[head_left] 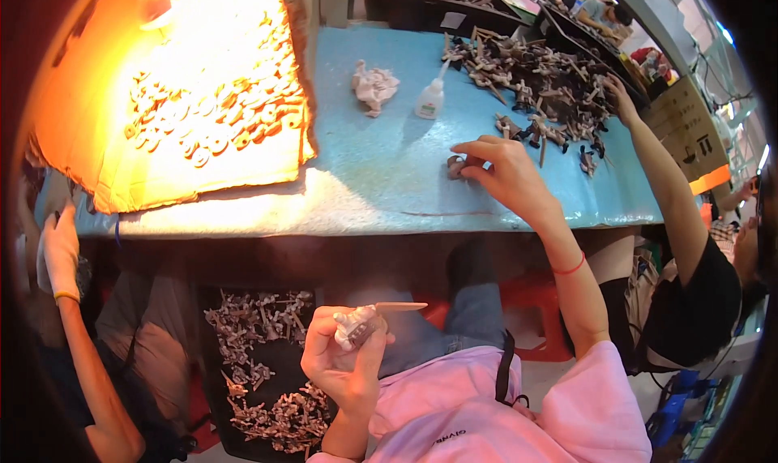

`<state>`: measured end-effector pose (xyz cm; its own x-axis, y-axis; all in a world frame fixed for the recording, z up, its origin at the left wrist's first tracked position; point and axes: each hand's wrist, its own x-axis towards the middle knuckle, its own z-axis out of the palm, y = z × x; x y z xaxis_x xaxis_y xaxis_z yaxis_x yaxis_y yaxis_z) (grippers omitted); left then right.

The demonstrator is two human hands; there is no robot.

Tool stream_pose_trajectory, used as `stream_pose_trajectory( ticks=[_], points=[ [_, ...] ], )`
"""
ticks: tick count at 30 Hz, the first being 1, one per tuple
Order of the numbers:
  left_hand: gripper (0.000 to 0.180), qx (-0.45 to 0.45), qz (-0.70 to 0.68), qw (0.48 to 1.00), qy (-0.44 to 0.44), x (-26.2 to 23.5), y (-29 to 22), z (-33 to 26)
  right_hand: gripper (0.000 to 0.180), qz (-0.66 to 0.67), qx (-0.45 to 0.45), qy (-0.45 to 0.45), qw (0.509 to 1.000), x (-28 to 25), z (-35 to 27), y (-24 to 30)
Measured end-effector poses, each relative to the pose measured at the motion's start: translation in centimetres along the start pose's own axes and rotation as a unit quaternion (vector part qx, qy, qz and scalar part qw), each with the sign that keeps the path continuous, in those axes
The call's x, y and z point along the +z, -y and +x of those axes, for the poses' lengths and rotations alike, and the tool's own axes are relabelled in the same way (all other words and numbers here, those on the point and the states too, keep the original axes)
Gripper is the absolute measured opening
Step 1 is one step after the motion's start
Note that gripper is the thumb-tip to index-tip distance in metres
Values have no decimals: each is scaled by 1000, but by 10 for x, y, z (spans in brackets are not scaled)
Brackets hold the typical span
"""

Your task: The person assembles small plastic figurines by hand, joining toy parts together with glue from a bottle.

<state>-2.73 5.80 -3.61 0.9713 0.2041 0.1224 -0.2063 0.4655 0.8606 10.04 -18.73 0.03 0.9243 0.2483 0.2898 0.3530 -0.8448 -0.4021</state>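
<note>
My left hand (344,362) is closed around a small pale figurine (355,328) in front of my chest. A flat wooden stick (403,306) juts from it to the right. Over the blue table, my right hand (510,175) pinches a small grey-brown piece (455,168) at the tabletop with thumb and forefinger. Beyond that hand a white squeeze bottle (430,98) with a thin nozzle stands upright. A crumpled pale tissue (374,87) lies to its left. Many similar figurines with sticks form a pile (559,106) to the right.
Under a glaring lamp, a cardboard tray (162,194) holds many small ring-like parts. A black bin (243,390) of figurines sits below, left of my legs. A co-worker's gloved hand (61,256) is at far left; another person's hand (620,102) reaches the pile from the right.
</note>
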Motion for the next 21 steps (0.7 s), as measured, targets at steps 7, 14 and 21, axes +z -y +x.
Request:
stream_pose_trajectory(
  ticks=[7, 14, 21],
  points=[
    [20, -34, 39, 999, -11, 33, 14, -1, 25, 34, -32, -101, 994, -9, -11, -19],
    [20, -34, 71, 997, 12, 54, 25, 8, 17, -57, -111, -71, 990, 7, 1, -19],
    [21, 16, 115, 993, 15, 56, 36, 17, 16, 205, 12, -43, 978, -19, -16, -6]
  ],
)
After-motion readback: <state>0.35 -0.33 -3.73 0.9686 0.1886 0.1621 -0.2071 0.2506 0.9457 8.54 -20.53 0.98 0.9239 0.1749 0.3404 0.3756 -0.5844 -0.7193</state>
